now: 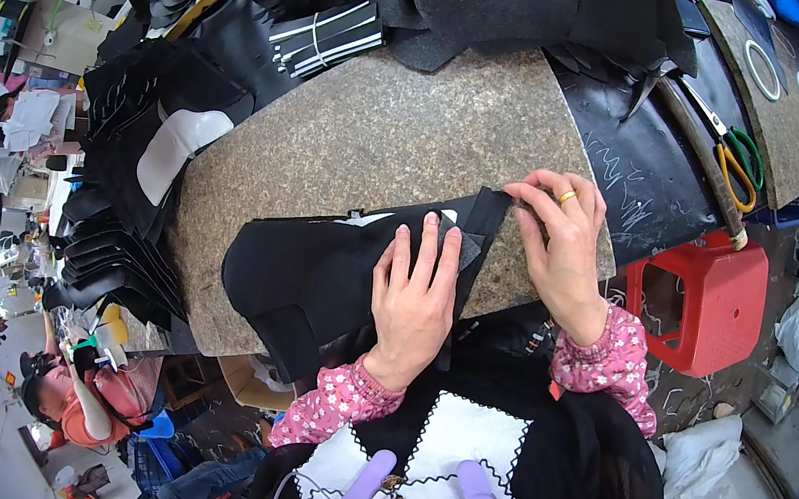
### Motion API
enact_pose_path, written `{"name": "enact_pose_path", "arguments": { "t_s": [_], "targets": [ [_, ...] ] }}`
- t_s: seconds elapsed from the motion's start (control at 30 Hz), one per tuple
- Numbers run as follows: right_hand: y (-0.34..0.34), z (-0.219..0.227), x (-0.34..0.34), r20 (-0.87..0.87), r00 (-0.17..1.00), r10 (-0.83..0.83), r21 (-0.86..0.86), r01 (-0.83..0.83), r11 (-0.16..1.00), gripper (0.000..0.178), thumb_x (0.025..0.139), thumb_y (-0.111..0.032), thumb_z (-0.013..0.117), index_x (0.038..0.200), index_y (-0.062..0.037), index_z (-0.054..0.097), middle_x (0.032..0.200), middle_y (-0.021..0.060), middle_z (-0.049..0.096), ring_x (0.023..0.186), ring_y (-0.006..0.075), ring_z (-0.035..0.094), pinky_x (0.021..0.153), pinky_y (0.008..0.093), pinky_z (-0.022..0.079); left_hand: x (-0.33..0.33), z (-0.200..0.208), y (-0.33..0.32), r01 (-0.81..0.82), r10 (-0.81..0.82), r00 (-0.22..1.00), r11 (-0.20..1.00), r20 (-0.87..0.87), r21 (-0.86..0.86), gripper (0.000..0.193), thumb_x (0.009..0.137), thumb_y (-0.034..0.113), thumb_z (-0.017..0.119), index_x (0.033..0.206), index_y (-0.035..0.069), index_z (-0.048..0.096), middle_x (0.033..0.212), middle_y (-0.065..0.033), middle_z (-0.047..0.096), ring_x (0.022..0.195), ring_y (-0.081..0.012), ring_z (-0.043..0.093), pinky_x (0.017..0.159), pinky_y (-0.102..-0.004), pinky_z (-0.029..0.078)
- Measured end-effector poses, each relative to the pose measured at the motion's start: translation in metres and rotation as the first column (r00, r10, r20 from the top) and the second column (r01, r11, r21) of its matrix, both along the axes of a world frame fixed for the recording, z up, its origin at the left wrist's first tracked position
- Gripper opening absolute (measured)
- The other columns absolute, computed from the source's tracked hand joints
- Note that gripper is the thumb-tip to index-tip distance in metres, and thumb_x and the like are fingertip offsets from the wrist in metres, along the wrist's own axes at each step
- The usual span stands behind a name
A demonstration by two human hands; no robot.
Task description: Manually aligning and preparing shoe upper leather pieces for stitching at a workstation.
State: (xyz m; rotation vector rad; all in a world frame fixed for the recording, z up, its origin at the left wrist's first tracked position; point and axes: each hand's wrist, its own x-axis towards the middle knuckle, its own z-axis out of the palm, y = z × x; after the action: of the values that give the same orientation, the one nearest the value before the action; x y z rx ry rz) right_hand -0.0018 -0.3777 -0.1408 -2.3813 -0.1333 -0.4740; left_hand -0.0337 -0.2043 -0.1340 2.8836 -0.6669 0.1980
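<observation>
A stack of flat black cut pieces (301, 272), perhaps fabric or leather, lies on the mottled brown board (364, 134) in front of me. My left hand (413, 297) rests flat on it, fingers stretched out and pressing down. By those fingertips a bit of white and a small grey patch (469, 249) show. At the right end of the black piece, my right hand (563, 236), with a ring on one finger, has its fingertips and thumb closed at the corner. How much of the edge sits between them is partly hidden.
Stacks of black cut pieces (121, 253) line the board's left side, near a white curved piece (175, 149). Dark grey fabric (492, 4) and a tied bundle of strips (326, 38) lie beyond. Scissors (735, 157) lie right, above a red stool (706, 300). Another person (97, 402) sits far left.
</observation>
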Motion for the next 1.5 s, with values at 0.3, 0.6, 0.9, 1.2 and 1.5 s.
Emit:
{"name": "enact_pose_path", "arguments": {
  "t_s": [0.3,0.6,0.9,1.2,1.5],
  "targets": [
    [0.021,0.008,-0.015,-0.172,0.943,0.285,0.768,-0.053,0.639,0.019,0.082,0.005,0.056,0.098,0.0013,0.065,0.092,0.0127,0.065,0.087,0.0192,0.063,0.075,0.0282,0.049,0.0,-0.002,-0.001,-0.016,0.016,1.0,1.0,0.012,-0.019,0.045,0.079,0.011,0.057,0.123,0.005,0.051,0.129,-0.0137,0.047,0.115,-0.0341,0.046,0.093,-0.0407,0.038],
    [0.028,0.011,-0.023,-0.05,0.977,0.209,0.55,-0.148,0.822,0.024,0.078,0.008,0.057,0.099,0.0008,0.064,0.092,0.0128,0.064,0.086,0.0221,0.062,0.075,0.0292,0.049,-0.001,-0.003,0.001,-0.005,0.005,0.999,1.0,0.031,-0.006,0.045,0.078,0.011,0.057,0.122,0.004,0.051,0.129,-0.0139,0.048,0.115,-0.0343,0.046,0.093,-0.0406,0.038],
    [0.001,0.005,-0.013,-0.065,0.998,0.015,0.518,0.02,0.855,0.026,0.084,0.002,0.054,0.109,0.0003,0.058,0.094,0.0116,0.063,0.081,0.0195,0.061,0.071,0.0282,0.048,0.001,-0.006,0.0,0.003,0.016,0.996,0.978,0.087,-0.209,0.06,0.08,0.006,0.062,0.133,0.0,0.034,0.129,-0.0111,0.049,0.112,-0.0358,0.049,0.087,-0.0408,0.041],
    [-0.017,0.016,0.017,-0.033,0.988,0.153,0.288,-0.137,0.948,0.018,0.08,-0.005,0.06,0.097,-0.004,0.064,0.091,0.0082,0.06,0.078,0.022,0.057,0.069,0.0299,0.047,0.0,-0.006,0.001,-0.006,0.014,0.998,0.99,0.059,-0.141,0.051,0.081,0.008,0.06,0.128,0.003,0.042,0.129,-0.0112,0.05,0.114,-0.0352,0.048,0.088,-0.0401,0.041],
    [-0.013,0.036,0.036,-0.073,0.813,0.577,-0.042,-0.581,0.813,0.015,0.071,-0.01,0.069,0.083,-0.0054,0.061,0.095,0.0068,0.058,0.091,0.0232,0.053,0.084,0.0351,0.039,-0.001,-0.009,0.001,-0.026,0.034,0.999,0.984,0.038,-0.176,0.036,0.083,0.011,0.059,0.116,0.001,0.05,0.129,-0.015,0.048,0.113,-0.0373,0.048,0.09,-0.0424,0.041]
  ]
}}
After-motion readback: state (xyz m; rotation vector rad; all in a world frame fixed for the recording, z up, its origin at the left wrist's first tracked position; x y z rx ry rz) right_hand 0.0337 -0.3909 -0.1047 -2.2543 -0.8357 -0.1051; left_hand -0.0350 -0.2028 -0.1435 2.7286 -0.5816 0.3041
